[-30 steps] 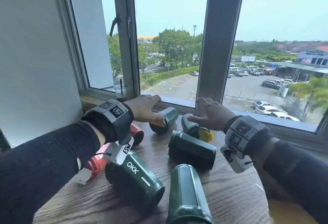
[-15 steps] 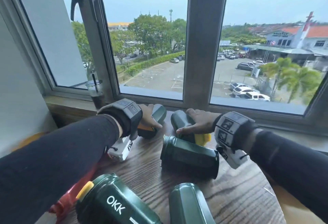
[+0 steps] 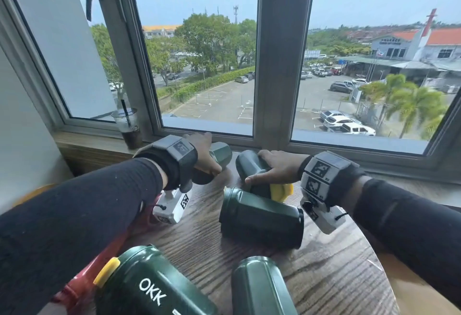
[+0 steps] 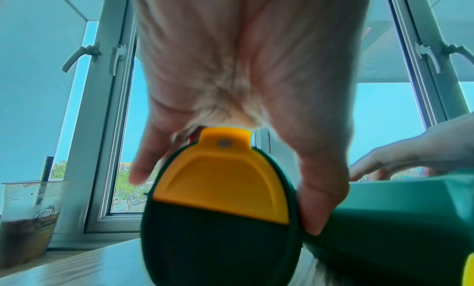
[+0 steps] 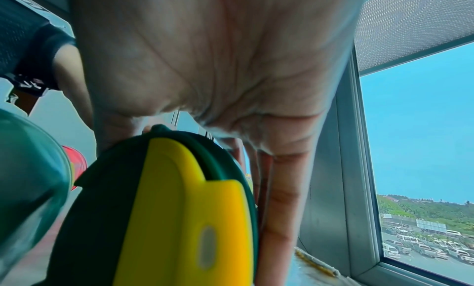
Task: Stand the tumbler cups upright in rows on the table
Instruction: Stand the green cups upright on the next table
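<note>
Several dark green tumblers with yellow lids lie on their sides on the round wooden table [image 3: 331, 279]. At the back, by the window, my left hand [image 3: 205, 156] grips one lying tumbler [image 3: 220, 152]; in the left wrist view its yellow-and-green lid [image 4: 220, 205] faces the camera between my thumb and fingers. My right hand [image 3: 274, 168] grips a second lying tumbler [image 3: 249, 165], whose yellow lid [image 5: 189, 225] fills the right wrist view. Other green tumblers lie at the middle [image 3: 262, 217], front left marked OKK [image 3: 149, 287] and front centre [image 3: 259, 287]. A red tumbler [image 3: 82, 287] lies under my left forearm.
A clear plastic cup with a straw and dark drink [image 3: 128, 127] stands on the wooden window sill [image 3: 84, 145] at the left. The window frame [image 3: 279, 65] runs right behind the two held tumblers. A white wall is at the left.
The head view has tilted up and closed in. Both hands have settled lower over the two back tumblers and now wrap round them; the tumblers still lie on their sides.
</note>
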The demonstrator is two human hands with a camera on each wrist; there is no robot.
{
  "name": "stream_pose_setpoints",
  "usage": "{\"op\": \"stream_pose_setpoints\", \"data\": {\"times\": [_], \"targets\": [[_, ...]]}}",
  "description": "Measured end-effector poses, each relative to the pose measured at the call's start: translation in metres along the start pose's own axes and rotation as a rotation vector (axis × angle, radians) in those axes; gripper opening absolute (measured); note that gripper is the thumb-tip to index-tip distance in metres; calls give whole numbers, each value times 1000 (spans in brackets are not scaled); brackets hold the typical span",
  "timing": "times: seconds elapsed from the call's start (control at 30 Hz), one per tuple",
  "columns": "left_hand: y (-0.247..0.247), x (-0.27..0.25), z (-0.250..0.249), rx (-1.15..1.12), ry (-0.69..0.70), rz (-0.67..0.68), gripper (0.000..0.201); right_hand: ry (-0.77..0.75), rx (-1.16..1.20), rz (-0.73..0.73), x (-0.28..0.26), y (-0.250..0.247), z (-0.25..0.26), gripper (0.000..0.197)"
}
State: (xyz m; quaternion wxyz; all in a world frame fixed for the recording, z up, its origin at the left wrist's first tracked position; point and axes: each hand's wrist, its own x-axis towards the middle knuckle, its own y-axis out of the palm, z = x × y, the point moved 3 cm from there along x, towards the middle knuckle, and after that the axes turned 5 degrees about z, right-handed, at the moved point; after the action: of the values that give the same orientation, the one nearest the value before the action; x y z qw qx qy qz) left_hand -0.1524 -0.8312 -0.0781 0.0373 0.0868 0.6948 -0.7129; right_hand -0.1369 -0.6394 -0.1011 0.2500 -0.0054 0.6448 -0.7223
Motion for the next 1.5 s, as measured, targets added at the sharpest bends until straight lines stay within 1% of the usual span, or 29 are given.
{"op": "stream_pose_setpoints", "data": {"times": [0.17,0.27,0.37,0.5,0.63,0.83,0.9,1.07,1.2,1.3,1.43,1.5], "targets": [[-22,-13,4,-90,102,-90,78,-6,-6,-11,-1,1,-1,91],[-36,-21,9,-159,155,-137,76,-3,-7,-2,-1,0,0,92],[-46,-25,12,-146,181,-89,72,-2,3,13,-2,-1,1,93],[-52,-21,17,-99,189,-19,57,9,9,32,-2,-2,2,96],[-52,-16,24,-100,168,3,60,46,19,77,-3,0,-1,103],[-47,-15,41,-104,148,50,70,60,96,102,-4,-1,-2,96],[-44,-15,46,-107,143,51,73,55,89,97,-5,-2,-2,95],[-40,-15,50,-125,149,31,77,51,33,55,-9,-10,-4,81],[-41,-16,49,-109,143,114,93,45,46,-20,-8,-28,-2,79],[-42,-17,50,-125,136,175,102,1,87,-80,-5,-42,5,76],[-43,-18,51,-124,150,174,102,-92,138,-200,2,-60,22,70],[-43,-18,52,-136,164,165,99,-119,125,-214,8,-64,35,67]]}}
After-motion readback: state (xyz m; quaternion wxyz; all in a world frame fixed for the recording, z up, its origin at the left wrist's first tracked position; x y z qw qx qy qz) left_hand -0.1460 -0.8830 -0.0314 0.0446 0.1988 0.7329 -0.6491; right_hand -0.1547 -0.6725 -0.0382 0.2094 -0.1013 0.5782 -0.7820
